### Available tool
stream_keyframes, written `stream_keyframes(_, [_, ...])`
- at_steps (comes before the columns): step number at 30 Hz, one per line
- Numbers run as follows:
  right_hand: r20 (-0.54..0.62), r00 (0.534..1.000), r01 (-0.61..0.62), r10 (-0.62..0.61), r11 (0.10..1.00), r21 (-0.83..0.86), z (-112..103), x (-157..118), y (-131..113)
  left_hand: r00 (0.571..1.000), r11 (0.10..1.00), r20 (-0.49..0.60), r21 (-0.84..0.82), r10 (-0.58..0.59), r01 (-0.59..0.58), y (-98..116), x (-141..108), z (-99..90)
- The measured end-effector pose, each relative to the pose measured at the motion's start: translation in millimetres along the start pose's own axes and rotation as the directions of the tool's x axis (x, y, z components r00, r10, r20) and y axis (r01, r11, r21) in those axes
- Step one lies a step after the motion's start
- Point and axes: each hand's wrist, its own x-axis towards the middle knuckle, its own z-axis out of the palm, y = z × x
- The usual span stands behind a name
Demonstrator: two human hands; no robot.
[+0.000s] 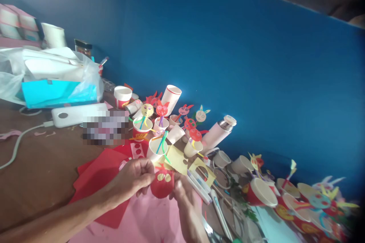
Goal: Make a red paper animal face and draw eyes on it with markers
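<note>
A round red paper face (162, 186) with two pale yellow eye pieces is held up over the pink paper (151, 216). My left hand (139, 176) pinches its left edge, fingers closed. At its right edge, my right hand (184, 193) grips it between thumb and fingers. Just beyond the hands stands a white paper cup (154, 151) with blue and green strips in it. Red sheets (94, 176) lie under and beside my left forearm. Cut yellow paper (176, 159) lies behind my right hand.
Several cups with paper animal faces stand near the blue wall, beside a pink thermos (216, 135). Markers (199, 186) and a white cutter (221, 212) lie at right, near more cups (261, 193). A white power bank (76, 114) sits at left.
</note>
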Motion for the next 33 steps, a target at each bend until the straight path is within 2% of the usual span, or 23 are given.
stream_keyframes(3, [0.086,0.991,-0.096,0.099,0.994,-0.043,4,-3,-8,0.999,0.999,0.033,-0.047,0.001,0.001,-2,-1,-1.8])
stream_keyframes(6, [0.092,0.986,-0.136,0.139,0.99,-0.043,6,-4,-8,0.995,0.99,0.101,-0.139,0.024,-0.01,-4,-1,-4.2])
stream_keyframes(8, [0.088,0.985,-0.15,0.151,0.989,-0.019,7,-5,-6,0.992,0.992,0.127,-0.124,0.018,-0.002,-3,-2,-4.0])
stream_keyframes(12, [0.107,0.983,-0.147,0.147,0.989,-0.008,11,-7,-2,0.994,0.999,0.1,0.024,-0.033,0.03,5,-5,1.1])
stream_keyframes(18, [0.09,0.987,-0.118,0.131,0.984,-0.13,13,-8,4,0.999,0.996,0.049,0.088,-0.006,0.002,4,-4,3.9])
stream_keyframes(27, [0.094,0.986,-0.111,0.135,0.969,-0.223,14,-11,-7,0.998,0.995,0.062,0.098,-0.006,0.0,-3,0,1.8])
stream_keyframes(33, [0.13,0.979,-0.122,0.155,0.966,-0.229,12,-9,1,0.998,0.995,0.044,0.096,-0.032,0.028,-12,3,2.3])
